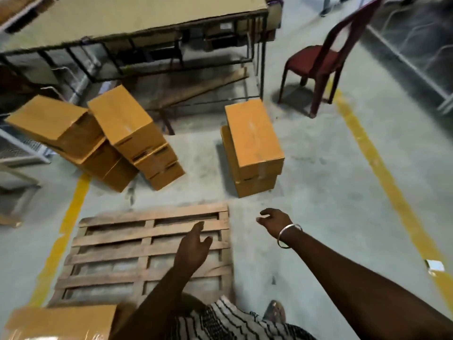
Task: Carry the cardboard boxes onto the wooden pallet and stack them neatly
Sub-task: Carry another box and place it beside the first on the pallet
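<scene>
Hands reach out with nothing held: left hand (193, 246) over the wooden pallet (122, 261), right hand (275, 223) toward two stacked cardboard boxes (253, 148), each grip loosely open.

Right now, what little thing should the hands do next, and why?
Probably reach forward to the top box of the two-box stack just beyond the pallet. Both the left hand and the right hand are open and hold nothing, no box shows on the pallet's visible slats, and that stack looks nearest to the hands.
</scene>
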The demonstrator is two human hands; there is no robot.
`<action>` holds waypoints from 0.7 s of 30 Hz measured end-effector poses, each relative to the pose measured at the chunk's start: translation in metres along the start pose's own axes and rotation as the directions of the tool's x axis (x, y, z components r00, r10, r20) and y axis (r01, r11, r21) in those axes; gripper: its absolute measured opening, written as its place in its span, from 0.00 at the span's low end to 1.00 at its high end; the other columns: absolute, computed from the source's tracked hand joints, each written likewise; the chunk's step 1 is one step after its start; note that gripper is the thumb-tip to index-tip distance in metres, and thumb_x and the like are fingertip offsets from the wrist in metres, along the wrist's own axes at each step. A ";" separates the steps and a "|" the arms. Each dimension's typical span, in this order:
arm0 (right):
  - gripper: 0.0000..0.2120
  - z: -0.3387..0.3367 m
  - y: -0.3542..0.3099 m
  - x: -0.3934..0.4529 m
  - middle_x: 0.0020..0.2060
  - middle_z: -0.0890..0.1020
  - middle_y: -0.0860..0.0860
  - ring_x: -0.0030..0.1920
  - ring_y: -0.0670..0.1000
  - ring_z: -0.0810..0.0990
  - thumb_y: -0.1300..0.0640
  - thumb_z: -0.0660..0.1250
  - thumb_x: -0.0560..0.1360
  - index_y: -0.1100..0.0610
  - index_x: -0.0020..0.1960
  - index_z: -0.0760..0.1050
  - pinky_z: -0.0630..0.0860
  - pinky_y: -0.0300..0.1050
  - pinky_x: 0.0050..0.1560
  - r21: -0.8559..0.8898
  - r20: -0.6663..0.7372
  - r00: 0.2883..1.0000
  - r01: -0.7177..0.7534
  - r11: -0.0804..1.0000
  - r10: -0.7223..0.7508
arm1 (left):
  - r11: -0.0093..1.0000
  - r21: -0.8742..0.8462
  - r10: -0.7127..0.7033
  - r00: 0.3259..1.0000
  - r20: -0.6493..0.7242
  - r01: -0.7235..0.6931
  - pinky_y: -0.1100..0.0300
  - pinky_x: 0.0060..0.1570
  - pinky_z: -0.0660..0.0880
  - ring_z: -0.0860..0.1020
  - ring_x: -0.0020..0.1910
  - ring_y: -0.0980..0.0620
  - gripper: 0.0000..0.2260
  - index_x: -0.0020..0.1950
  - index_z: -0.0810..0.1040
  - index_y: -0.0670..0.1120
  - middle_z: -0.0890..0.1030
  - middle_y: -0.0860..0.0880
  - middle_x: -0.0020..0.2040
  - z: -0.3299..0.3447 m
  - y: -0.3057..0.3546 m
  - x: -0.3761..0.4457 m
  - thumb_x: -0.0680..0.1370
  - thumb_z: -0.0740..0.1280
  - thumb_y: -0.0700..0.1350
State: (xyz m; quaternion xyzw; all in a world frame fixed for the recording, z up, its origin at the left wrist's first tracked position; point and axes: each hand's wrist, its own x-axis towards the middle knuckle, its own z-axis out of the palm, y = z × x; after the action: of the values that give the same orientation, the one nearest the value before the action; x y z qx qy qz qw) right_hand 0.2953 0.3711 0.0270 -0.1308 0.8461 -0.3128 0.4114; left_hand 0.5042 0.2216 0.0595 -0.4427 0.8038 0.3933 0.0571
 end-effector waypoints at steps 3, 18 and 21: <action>0.19 -0.029 0.007 0.013 0.57 0.83 0.53 0.61 0.54 0.78 0.48 0.70 0.75 0.53 0.63 0.78 0.70 0.41 0.62 0.047 -0.038 0.999 -0.010 0.999 0.012 | 0.999 0.031 0.044 0.999 0.013 -0.045 0.56 0.65 0.68 0.73 0.68 0.46 0.24 0.74 0.68 0.44 0.73 0.47 0.71 0.007 0.035 0.028 0.79 0.67 0.46; 0.16 -0.116 -0.041 0.190 0.53 0.84 0.53 0.55 0.53 0.81 0.49 0.70 0.75 0.52 0.61 0.79 0.73 0.41 0.59 0.029 -0.075 0.990 -0.120 0.992 0.122 | 0.997 -0.074 0.001 0.985 0.170 0.012 0.56 0.63 0.68 0.75 0.65 0.45 0.23 0.74 0.67 0.47 0.73 0.47 0.71 0.047 0.109 0.258 0.80 0.66 0.47; 0.17 -0.131 -0.057 0.235 0.54 0.84 0.53 0.58 0.53 0.80 0.48 0.70 0.75 0.53 0.62 0.79 0.71 0.41 0.60 -0.008 -0.082 0.978 -0.195 0.981 0.193 | 0.995 -0.085 -0.037 0.975 0.218 0.057 0.54 0.64 0.71 0.78 0.61 0.45 0.22 0.73 0.67 0.48 0.73 0.47 0.71 0.044 0.120 0.312 0.80 0.65 0.48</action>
State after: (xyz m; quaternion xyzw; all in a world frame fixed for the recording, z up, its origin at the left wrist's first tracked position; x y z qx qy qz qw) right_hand 0.0440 0.2704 -0.0202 -0.0382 0.8732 -0.2696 0.4041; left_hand 0.2148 0.0792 -0.0379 -0.4185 0.7635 0.4735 0.1333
